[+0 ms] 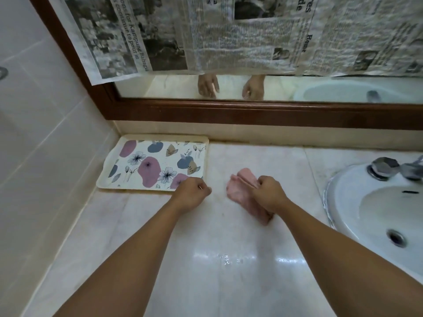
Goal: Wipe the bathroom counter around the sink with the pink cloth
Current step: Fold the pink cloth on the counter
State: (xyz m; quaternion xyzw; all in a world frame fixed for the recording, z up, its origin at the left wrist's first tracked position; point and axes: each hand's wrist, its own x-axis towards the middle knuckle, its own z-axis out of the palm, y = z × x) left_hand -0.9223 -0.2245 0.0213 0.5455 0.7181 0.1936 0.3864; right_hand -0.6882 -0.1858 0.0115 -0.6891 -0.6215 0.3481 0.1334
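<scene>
The pink cloth (240,191) lies bunched on the pale marble counter (206,259), left of the white sink (357,216). My right hand (271,193) is shut on the cloth's right side and presses it to the counter. My left hand (191,194) is a loose fist with nothing in it, resting at the near right corner of a floral tray (128,165). Part of the cloth is hidden under my right hand and wrist.
The floral tray sits in the back left corner against the tiled wall (45,133). A chrome tap (386,168) stands at the sink's back rim. A wood-framed mirror (229,110), partly covered with newspaper (229,35), runs along the back.
</scene>
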